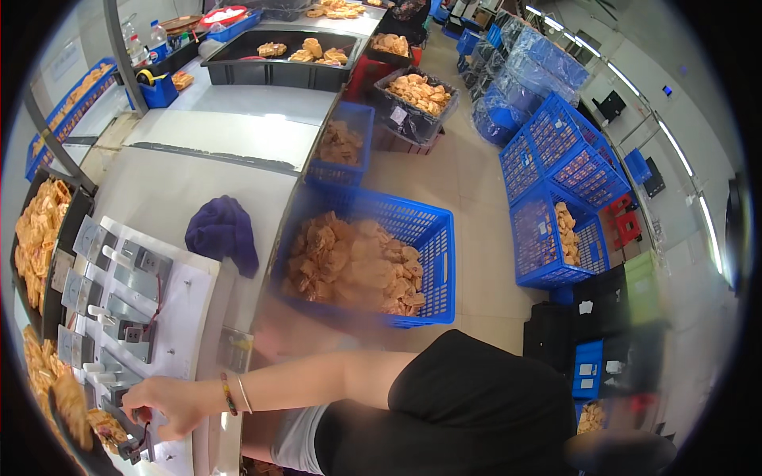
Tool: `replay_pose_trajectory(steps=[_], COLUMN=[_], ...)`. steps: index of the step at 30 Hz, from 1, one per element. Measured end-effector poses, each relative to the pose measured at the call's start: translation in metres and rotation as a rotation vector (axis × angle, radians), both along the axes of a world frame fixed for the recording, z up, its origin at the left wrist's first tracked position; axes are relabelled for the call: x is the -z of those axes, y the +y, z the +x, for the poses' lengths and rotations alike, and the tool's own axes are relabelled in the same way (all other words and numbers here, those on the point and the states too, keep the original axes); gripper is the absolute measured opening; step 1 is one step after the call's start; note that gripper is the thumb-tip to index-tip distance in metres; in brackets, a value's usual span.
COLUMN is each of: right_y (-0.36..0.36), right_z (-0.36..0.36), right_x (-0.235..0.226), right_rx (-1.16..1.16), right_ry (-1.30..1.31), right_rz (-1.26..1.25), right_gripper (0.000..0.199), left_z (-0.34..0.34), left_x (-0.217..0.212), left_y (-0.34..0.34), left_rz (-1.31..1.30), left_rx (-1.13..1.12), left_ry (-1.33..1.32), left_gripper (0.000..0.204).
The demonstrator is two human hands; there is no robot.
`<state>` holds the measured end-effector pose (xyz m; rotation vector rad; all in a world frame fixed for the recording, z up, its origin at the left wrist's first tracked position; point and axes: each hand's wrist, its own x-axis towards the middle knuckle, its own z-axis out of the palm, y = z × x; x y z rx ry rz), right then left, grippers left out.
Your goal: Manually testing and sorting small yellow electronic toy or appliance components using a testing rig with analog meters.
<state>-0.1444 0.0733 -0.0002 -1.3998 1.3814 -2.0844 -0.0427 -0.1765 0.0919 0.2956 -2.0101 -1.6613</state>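
Note:
My right hand reaches in from the right, bracelets on its wrist. Its fingers are curled around a small red part on the nearest of several grey metal fixtures with white cylinders, mounted on a white board. Just beyond the fingers, some golden-brown flat food pieces lie by the fixture. Another piece there is smeared by motion. More pieces fill a black tray along the left side. My left hand does not show.
A purple cloth lies on the white table. Right of the table stands a blue crate of food pieces, with a black lined bin behind it. Blue crates are stacked across the aisle. A black tray sits on the far tabletop.

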Motion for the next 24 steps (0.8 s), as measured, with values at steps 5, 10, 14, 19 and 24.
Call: replay_pose_trajectory(steps=[5,10,14,19,24], right_y=[0.003,0.010,0.012,0.013,0.008], right_z=[0.006,0.001,-0.002,0.002,0.018], right_x=[-0.001,0.004,0.006,-0.001,-0.011], right_rx=[0.045,0.062,0.070,0.029,-0.060], right_ry=[0.010,0.026,0.065,0.019,0.062], right_rz=[0.014,0.022,0.005,0.050,0.074], right_gripper=[0.032,0.033,0.035,0.035,0.032], left_z=[-0.059,-0.067,-0.075,-0.067,-0.006], left_x=[0.006,0.015,-0.019,0.000,0.005], left_y=[0.021,0.040,0.097,0.074,-0.002], left_rz=[-0.669,-0.834,-0.837,-0.888,-0.303], left_rx=[-0.098,-0.029,-0.034,-0.021,-0.023], left_ry=[-0.491,-0.486,-0.758,-0.560,-0.358], left_gripper=[0.042,0.042,0.041,0.040,0.043])
